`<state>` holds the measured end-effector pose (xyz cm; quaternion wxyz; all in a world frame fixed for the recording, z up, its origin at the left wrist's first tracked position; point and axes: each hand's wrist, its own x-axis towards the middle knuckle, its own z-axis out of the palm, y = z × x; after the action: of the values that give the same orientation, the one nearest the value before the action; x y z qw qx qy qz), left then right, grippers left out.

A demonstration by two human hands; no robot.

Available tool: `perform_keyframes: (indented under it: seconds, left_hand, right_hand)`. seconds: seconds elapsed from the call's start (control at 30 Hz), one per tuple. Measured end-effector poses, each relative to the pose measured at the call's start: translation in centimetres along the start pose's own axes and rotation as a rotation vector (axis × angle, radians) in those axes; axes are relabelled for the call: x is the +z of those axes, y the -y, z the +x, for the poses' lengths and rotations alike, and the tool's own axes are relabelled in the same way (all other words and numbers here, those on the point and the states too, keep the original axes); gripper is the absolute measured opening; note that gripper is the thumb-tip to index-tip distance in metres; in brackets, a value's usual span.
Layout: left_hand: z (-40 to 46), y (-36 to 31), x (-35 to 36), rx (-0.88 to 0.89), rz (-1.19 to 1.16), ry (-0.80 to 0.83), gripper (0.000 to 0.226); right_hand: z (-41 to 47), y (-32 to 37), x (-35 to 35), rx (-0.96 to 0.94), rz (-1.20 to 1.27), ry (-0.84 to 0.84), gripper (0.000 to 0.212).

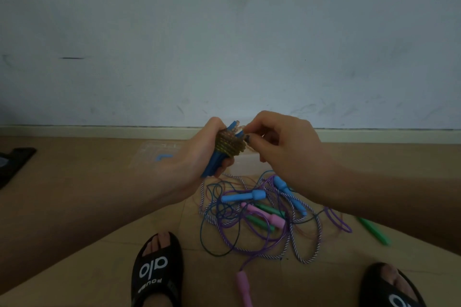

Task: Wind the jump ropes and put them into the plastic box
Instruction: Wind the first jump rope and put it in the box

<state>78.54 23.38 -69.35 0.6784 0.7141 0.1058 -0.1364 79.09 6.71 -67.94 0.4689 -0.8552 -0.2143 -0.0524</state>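
Note:
My left hand [197,157] grips a pair of dark blue handles [212,166] with a yellowish rope [228,143] wound tightly round them. Beside it, my right hand [282,147] pinches the rope's loose end at the top of the bundle. Behind and below my hands a clear plastic box [243,166] stands on the floor, mostly hidden. Its clear lid [159,151] with a blue clip lies to the left. On the floor in front lies a tangle of jump ropes [262,217] with light blue, pink and green handles.
A pink handle [243,284] lies between my two feet in black slides [157,271]. A green handle [373,230] lies at the right under my forearm. A dark object [15,163] sits at the far left. The wall and its skirting [99,132] run close behind.

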Motion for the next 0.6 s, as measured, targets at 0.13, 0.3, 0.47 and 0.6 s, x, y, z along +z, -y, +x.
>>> perform_keyframes:
  seconds: [0.13, 0.3, 0.47, 0.6]
  left_hand:
    - [0.23, -0.17, 0.38, -0.01, 0.006, -0.023, 0.026]
    - [0.5, 0.01, 0.27, 0.015, 0.055, -0.025, 0.033]
    - [0.69, 0.29, -0.11, 0.026, 0.109, -0.041, 0.04]
    - [0.52, 0.24, 0.23, 0.039, 0.13, -0.073, 0.042]
  right_hand:
    - [-0.14, -0.17, 0.02, -0.093, -0.069, -0.026, 0.011]
    - [-0.07, -0.42, 0.15, -0.096, -0.038, -0.045, 0.009]
    - [-0.21, -0.21, 0.14, -0.125, -0.045, -0.035, 0.008]
    - [0.0, -0.11, -0.28, -0.104, -0.071, -0.004, 0.007]
